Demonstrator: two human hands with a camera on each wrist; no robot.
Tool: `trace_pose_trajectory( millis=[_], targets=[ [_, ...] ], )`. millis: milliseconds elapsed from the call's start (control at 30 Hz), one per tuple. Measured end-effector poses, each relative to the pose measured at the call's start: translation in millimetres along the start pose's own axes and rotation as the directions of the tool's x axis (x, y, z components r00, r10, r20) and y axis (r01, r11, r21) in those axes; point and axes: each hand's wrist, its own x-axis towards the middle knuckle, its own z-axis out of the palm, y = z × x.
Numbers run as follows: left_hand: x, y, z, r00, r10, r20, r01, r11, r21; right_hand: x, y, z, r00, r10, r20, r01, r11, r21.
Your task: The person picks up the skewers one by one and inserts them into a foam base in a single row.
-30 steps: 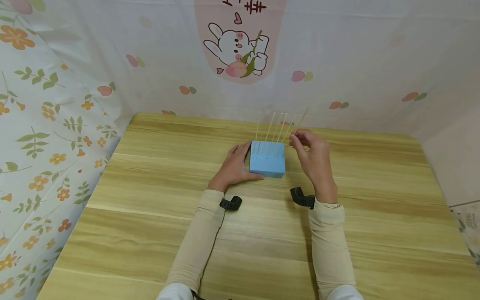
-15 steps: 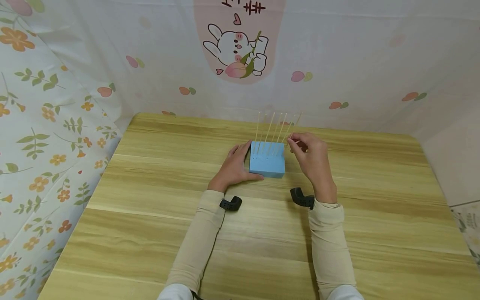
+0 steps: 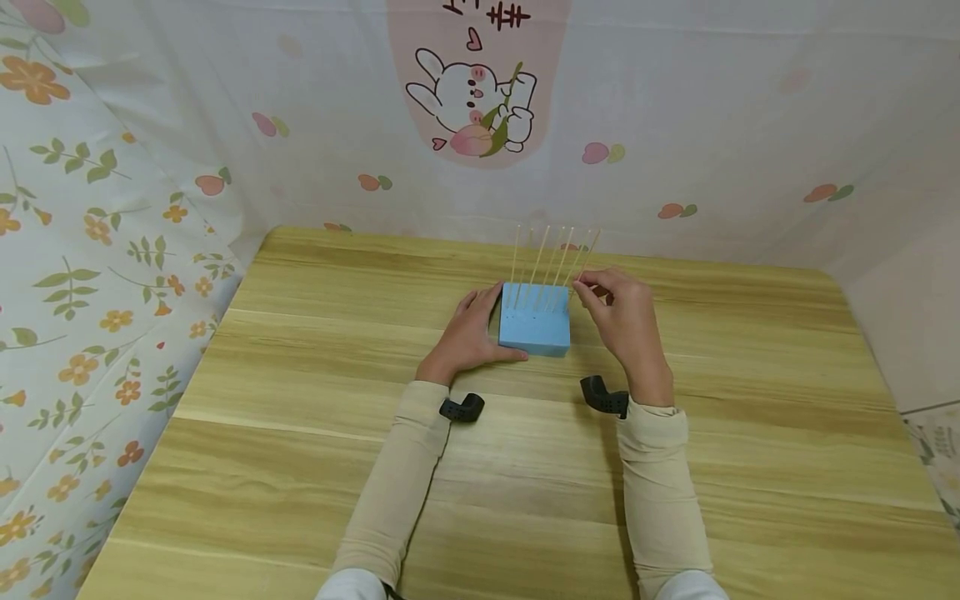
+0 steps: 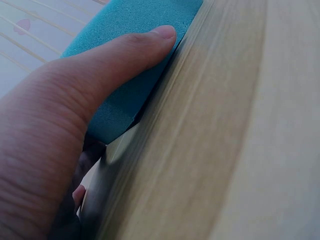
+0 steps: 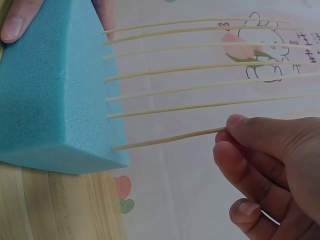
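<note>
A light-blue foam block point(image 3: 534, 335) rests on the table, with several thin bamboo skewers point(image 5: 200, 67) standing in a row in its top. My left hand point(image 3: 467, 335) holds the block from the left; in the left wrist view the thumb point(image 4: 135, 52) lies along the front face, while the other fingers are mostly hidden behind. At the block's right end, my right hand point(image 3: 626, 312) pinches one bamboo skewer point(image 5: 170, 139) between thumb and forefinger. That skewer's lower end meets the top of the foam, slightly tilted; how deep it sits I cannot tell.
The wood-grain table point(image 3: 315, 350) spreads around the block. Behind it hangs a white printed cloth point(image 3: 675, 108), and a floral cloth point(image 3: 105, 333) is on the left. Black wrist mounts point(image 3: 604, 395) stick out inward from the sleeves.
My right hand has moved slightly left and down, bringing the pinched skewer lower, to the foam's right end. The left hand and the block have stayed in place.
</note>
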Motion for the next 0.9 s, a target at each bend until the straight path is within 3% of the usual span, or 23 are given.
trace_pose_trajectory(
  millis=[900],
  targets=[
    [-0.4,1.3,1.1,1.000,-0.010,0.003,0.010,1.000,0.022,-1.0,1.1,-1.3,1.000,0.007,0.026,-0.007,1.000,-0.010]
  ],
)
